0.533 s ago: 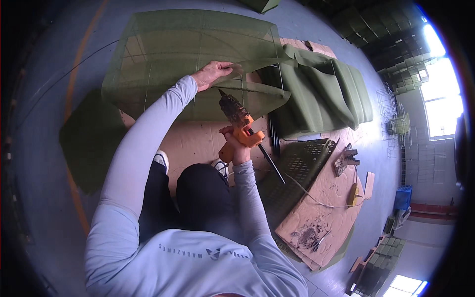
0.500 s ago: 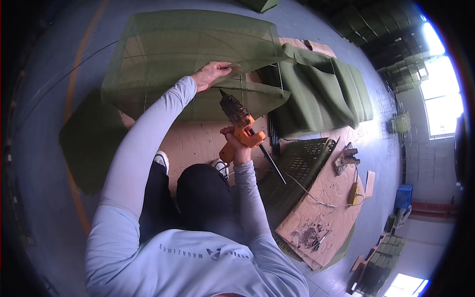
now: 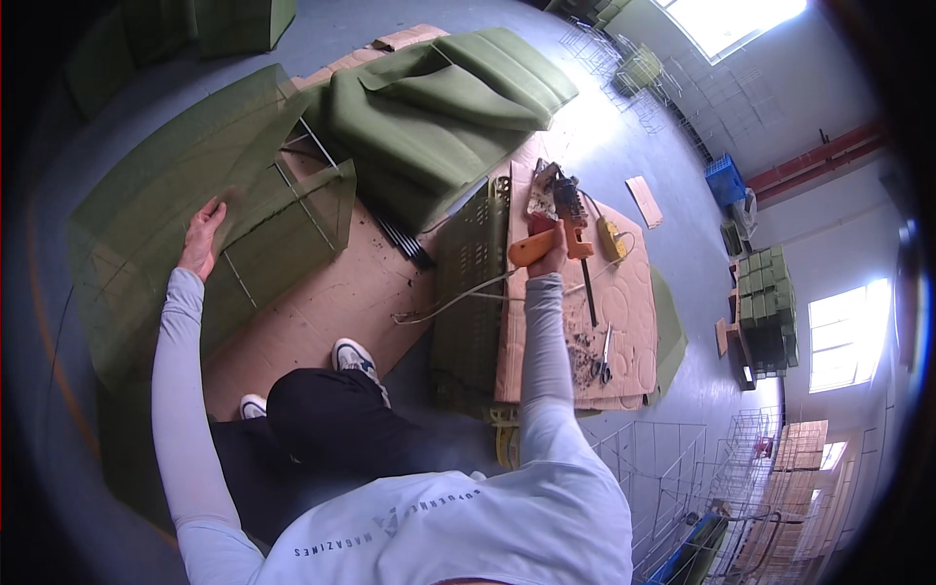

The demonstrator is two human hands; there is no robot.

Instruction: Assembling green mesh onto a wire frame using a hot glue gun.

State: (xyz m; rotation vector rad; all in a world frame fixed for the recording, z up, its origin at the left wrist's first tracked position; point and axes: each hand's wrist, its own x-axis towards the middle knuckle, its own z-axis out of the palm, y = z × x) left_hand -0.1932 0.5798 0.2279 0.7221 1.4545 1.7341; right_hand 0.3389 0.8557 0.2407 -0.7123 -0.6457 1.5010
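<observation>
My right hand (image 3: 554, 257) grips an orange glue gun (image 3: 529, 251) whose front end is caked with dark residue. A black glue stick (image 3: 592, 304) sticks out of its back. The gun is over a cardboard-topped crate, with its front end beside a small stained stand (image 3: 542, 187). My left hand (image 3: 201, 242) is by a sheer green mesh cover (image 3: 146, 185), fingers stretched out and nothing gripped in them. Through the mesh show thin metal rods (image 3: 317, 142). A dark seam line runs along the cover's near flap (image 3: 327, 200).
Green fabric (image 3: 419, 122) lies heaped beyond the cover. The perforated crate (image 3: 470, 283) carries cardboard (image 3: 624, 361) with scissors (image 3: 606, 353), dark crumbs and a yellow power strip (image 3: 612, 239). A cable (image 3: 453, 310) loops at its side. Black rods (image 3: 402, 239) lie on the floor cardboard.
My right hand has carried the glue gun from the mesh cover rightward to the stand on the crate. My left hand has let go of the mesh edge. The view has turned right.
</observation>
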